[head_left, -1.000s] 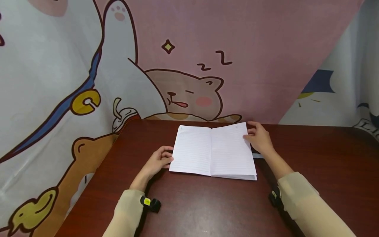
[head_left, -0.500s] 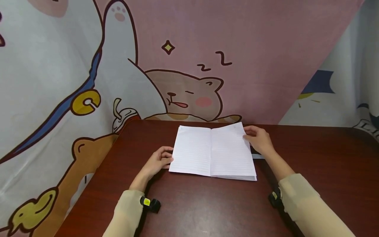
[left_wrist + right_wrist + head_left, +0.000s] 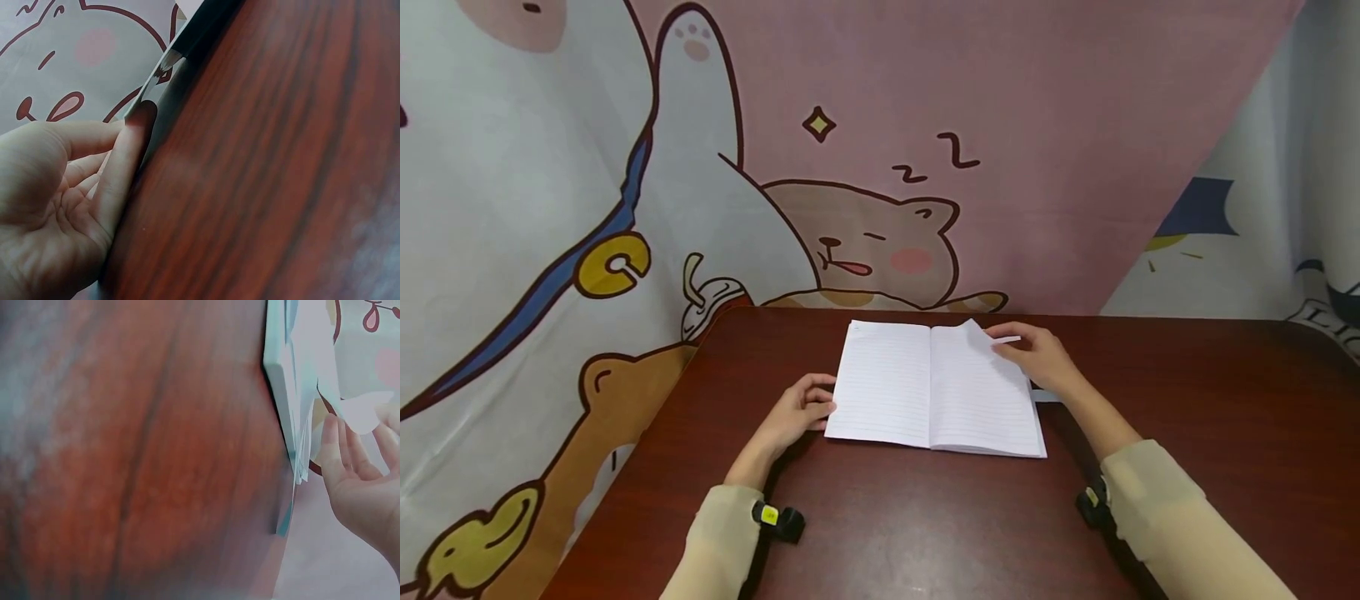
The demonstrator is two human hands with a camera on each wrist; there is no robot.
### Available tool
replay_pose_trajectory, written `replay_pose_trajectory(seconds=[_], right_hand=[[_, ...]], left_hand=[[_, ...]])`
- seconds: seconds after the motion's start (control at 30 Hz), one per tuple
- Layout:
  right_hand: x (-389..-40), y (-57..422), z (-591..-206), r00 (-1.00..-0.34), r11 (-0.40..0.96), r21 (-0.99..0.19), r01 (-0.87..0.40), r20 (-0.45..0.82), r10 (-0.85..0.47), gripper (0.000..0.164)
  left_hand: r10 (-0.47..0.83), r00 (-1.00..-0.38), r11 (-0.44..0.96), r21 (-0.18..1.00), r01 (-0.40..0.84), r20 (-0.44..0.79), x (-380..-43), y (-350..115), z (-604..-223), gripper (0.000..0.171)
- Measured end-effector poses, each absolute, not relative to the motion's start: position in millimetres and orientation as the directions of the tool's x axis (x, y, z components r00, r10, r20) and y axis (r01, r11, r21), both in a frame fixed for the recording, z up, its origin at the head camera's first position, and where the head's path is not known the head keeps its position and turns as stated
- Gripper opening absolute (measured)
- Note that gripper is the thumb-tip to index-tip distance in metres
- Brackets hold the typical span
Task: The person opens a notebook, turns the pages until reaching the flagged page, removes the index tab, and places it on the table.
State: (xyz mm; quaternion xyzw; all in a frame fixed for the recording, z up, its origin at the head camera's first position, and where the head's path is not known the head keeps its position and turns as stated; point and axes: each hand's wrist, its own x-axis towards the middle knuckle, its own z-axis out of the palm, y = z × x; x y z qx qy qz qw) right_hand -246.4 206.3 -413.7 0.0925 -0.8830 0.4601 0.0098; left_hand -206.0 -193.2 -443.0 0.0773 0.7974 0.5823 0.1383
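An open notebook [image 3: 887, 383] with ruled white pages lies on the dark wooden table. My left hand [image 3: 796, 408] pinches its left edge; the left wrist view has the thumb and a finger [image 3: 122, 162] on either side of that edge. My right hand [image 3: 1037, 354] is at the upper right, pinching the outer top corner of the right-hand page [image 3: 981, 400]. That corner is lifted and bent over, its white tip [image 3: 1006, 339] showing between thumb and fingers. The right wrist view shows the curled paper in the fingers and the notebook's thick page stack [image 3: 281, 381].
A pale strip [image 3: 1047, 396] sticks out from under the notebook's right side. Behind the table [image 3: 880, 525] hangs a cloth [image 3: 1060, 150] printed with cartoon animals. Black camera straps [image 3: 786, 523] sit at both sleeve cuffs.
My right hand has moved left and slightly down with the right page's top corner, which has gone from nearly flat to bent over. The left hand keeps its hold on the notebook's left edge.
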Motion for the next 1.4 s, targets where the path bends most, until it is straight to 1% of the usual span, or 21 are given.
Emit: replay_pose_trajectory(seconds=[0.33,0.53,0.77,0.87,0.97,1.13,1.4], right_hand=[[-242.6,197.2,-411.6,-0.951,0.495,-0.838,-0.230,0.084,-0.299,0.034],[-243.3,191.6,-413.3,-0.938,0.462,-0.846,-0.266,0.117,-0.326,0.028],[-241.9,183.9,-418.3,-0.933,0.395,-0.884,-0.251,0.111,-0.343,0.033],[-241.7,180.6,-418.3,-0.938,0.406,-0.881,-0.243,0.107,-0.329,0.032],[-239.5,177.6,-418.0,-0.944,0.451,-0.862,-0.233,0.088,-0.319,0.028],[-236.1,175.4,-416.7,-0.945,0.506,-0.825,-0.252,0.097,-0.312,0.024],[-237.3,172.7,-418.6,-0.932,0.496,-0.816,-0.296,0.135,-0.335,0.030]], left_hand=[[0.250,-0.955,0.319,0.945,-0.072,-0.157,-204.6,-192.6,-444.4,0.041],[0.263,-0.954,0.307,0.950,-0.056,-0.141,-206.7,-192.8,-444.0,0.042],[0.269,-0.952,0.295,0.953,-0.062,-0.145,-205.5,-193.0,-443.1,0.043],[0.272,-0.952,0.294,0.954,-0.055,-0.139,-204.8,-193.1,-442.7,0.043],[0.274,-0.951,0.296,0.953,-0.059,-0.144,-203.5,-192.9,-443.1,0.043],[0.284,-0.949,0.295,0.954,-0.051,-0.139,-204.6,-191.9,-442.4,0.044],[0.275,-0.952,0.297,0.953,-0.052,-0.137,-205.6,-192.0,-442.3,0.043]])
